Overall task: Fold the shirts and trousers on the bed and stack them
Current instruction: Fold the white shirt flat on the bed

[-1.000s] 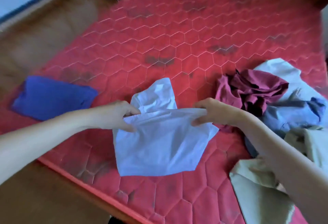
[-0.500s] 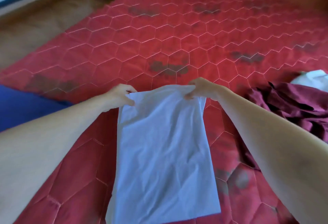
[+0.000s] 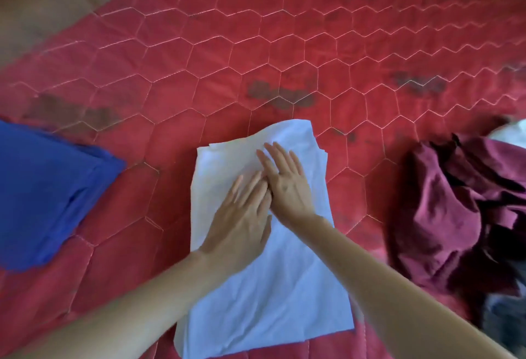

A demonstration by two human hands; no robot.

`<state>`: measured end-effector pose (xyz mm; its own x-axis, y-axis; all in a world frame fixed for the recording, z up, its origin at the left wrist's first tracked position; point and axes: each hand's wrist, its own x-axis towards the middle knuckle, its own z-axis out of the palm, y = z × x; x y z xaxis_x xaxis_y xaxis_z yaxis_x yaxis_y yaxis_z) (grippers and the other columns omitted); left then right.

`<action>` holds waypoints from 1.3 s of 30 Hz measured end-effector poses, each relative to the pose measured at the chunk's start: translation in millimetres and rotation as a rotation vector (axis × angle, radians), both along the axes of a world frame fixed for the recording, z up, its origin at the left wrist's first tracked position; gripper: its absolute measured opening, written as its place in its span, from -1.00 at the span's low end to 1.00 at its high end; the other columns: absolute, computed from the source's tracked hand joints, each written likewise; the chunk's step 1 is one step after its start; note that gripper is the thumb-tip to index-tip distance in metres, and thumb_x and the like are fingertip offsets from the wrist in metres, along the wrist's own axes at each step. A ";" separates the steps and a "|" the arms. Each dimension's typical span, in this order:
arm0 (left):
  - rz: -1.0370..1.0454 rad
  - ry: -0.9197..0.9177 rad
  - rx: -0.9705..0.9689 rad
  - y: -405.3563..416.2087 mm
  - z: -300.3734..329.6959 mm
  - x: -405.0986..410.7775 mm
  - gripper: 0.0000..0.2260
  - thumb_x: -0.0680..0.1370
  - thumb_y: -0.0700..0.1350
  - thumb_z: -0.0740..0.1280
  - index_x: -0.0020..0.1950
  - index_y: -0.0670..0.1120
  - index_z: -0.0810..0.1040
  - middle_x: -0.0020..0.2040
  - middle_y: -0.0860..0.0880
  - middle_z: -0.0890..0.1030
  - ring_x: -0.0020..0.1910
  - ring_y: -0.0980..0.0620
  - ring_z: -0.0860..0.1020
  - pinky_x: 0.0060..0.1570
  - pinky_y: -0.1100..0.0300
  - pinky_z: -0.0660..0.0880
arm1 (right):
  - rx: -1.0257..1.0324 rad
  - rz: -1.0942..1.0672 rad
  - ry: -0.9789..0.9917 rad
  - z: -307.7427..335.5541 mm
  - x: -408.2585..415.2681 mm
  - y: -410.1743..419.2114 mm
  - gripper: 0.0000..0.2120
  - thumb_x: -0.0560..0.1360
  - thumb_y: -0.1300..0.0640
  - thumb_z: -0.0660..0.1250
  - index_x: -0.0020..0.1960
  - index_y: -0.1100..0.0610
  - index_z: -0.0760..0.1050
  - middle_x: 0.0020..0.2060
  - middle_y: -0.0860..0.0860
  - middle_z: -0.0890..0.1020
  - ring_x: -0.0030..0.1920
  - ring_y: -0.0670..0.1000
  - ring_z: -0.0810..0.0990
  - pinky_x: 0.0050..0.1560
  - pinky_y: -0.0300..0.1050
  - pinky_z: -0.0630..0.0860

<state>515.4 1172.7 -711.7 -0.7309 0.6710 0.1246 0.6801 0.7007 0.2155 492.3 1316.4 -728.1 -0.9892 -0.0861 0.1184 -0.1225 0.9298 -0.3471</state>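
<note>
Scene: A person leans over a red quilted bed (image 3: pixel 284 54) and presses a white garment (image 3: pixel 264 296) flat with both palms.
White garment: It lies near the bed's front edge as a long folded panel, layered edges showing at its far right corner; whether it is a shirt or trousers cannot be told.
Left hand (image 3: pixel 242 216): Flat on the cloth's middle, fingers straight and together, gripping nothing.
Right hand (image 3: pixel 284 179): Flat just beyond the left and touching it, fingers straight and slightly spread, holding nothing, only bearing down on the fabric.
Blue garment (image 3: pixel 48 190): Already folded, lying to the left, apart from the white one.
Maroon garment (image 3: pixel 455 210): A crumpled heap to the right, not yet folded, with a scrap of pale cloth (image 3: pixel 512 134) behind it.
Stage: Likely smoothing before the next fold; most of the task appears to remain.
Risk: The layers at the far corner look uneven, so a fold made now may lock in a crooked edge.
Risk: Pushing the palms outward could drag the top layer off the one beneath, bunching it.
Risk: A lopsided bundle may slide when stacked on the blue garment.
</note>
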 end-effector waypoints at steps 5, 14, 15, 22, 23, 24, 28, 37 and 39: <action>0.140 -0.097 -0.200 -2.2 -39.3 -28.6 -0.50 0.59 0.02 0.02 0.47 -0.14 0.38 0.47 -0.12 0.37 0.49 -0.10 0.28 0.42 -0.18 0.23 | 0.123 -0.049 -0.165 -33.1 -11.0 20.0 -0.50 0.63 -0.02 0.08 0.55 0.01 0.10 0.55 0.09 0.09 0.56 0.08 0.01 0.46 0.24 -0.06; 0.458 -0.186 0.001 -15.6 -55.7 -97.0 -0.60 0.66 0.01 0.11 0.50 0.02 0.32 0.54 -0.11 0.23 0.54 -0.11 0.13 0.45 -0.24 -0.07 | 0.092 -0.354 -0.214 -45.4 -9.2 28.7 -0.47 0.61 -0.15 -0.18 0.56 -0.12 -0.15 0.57 -0.02 -0.11 0.56 -0.01 -0.18 0.51 0.10 -0.23; 0.458 -0.168 0.054 -19.7 -53.2 -100.2 -0.64 0.65 -0.03 0.18 0.44 -0.01 0.42 0.50 -0.13 0.31 0.52 -0.13 0.20 0.45 -0.24 -0.05 | 0.067 -0.390 -0.213 -45.0 -9.1 29.1 -0.48 0.63 -0.12 -0.14 0.56 -0.13 -0.13 0.57 -0.01 -0.09 0.56 -0.01 -0.17 0.51 0.10 -0.21; 0.491 -0.105 0.245 -53.4 -34.5 -105.2 -0.89 0.42 -0.15 0.51 -0.10 -0.15 0.67 -0.02 -0.09 0.61 -0.06 -0.21 0.51 0.07 -0.08 0.35 | 0.044 -0.404 -0.089 -36.9 -17.3 34.2 -0.48 0.61 0.12 0.10 0.56 0.03 0.10 0.54 0.14 0.13 0.55 0.11 0.01 0.49 0.21 -0.06; 0.529 -0.159 0.276 -54.7 -32.6 -106.5 -0.89 0.43 -0.16 0.50 -0.11 -0.16 0.66 -0.02 -0.09 0.61 -0.05 -0.21 0.50 0.05 -0.06 0.36 | 0.077 -0.365 -0.086 -35.3 -21.2 37.0 -0.47 0.61 0.14 0.11 0.56 0.04 0.10 0.54 0.15 0.12 0.55 0.12 0.01 0.48 0.20 -0.09; 0.564 -0.207 0.307 -55.1 -30.9 -108.4 -0.90 0.44 -0.16 0.49 -0.11 -0.16 0.66 -0.02 -0.09 0.60 -0.04 -0.21 0.49 0.05 -0.05 0.36 | 0.110 -0.323 -0.088 -33.9 -25.9 39.7 -0.47 0.61 0.14 0.11 0.56 0.04 0.08 0.54 0.15 0.10 0.55 0.12 0.00 0.48 0.19 -0.13; 0.684 -0.317 0.355 -52.9 -28.5 -115.0 -0.92 0.47 -0.15 0.44 -0.09 -0.14 0.64 0.02 -0.08 0.58 0.04 -0.18 0.46 0.10 0.01 0.32 | 0.175 -0.207 -0.120 -30.8 -45.5 43.2 -0.50 0.65 0.09 0.05 0.56 0.06 0.07 0.54 0.15 0.11 0.55 0.13 -0.01 0.51 0.21 -0.14; 0.166 0.028 0.121 -13.3 -20.5 -83.2 -0.67 0.47 -0.28 0.22 0.21 -0.24 0.54 0.22 -0.18 0.55 0.23 -0.22 0.48 0.28 -0.07 0.34 | 0.082 -0.069 -0.065 -20.8 -44.1 16.6 -0.53 0.61 0.15 0.11 0.51 0.15 0.22 0.52 0.17 0.16 0.54 0.16 0.09 0.48 0.22 -0.11; 0.117 -0.039 -0.012 2.2 -28.3 -64.9 -0.61 0.52 -0.16 0.14 0.29 -0.23 0.53 0.31 -0.17 0.53 0.35 -0.16 0.45 0.35 -0.10 0.34 | 0.111 0.014 -0.070 -23.7 -42.1 6.5 -0.56 0.60 0.15 0.14 0.45 0.21 0.32 0.48 0.17 0.27 0.50 0.16 0.21 0.47 0.27 -0.01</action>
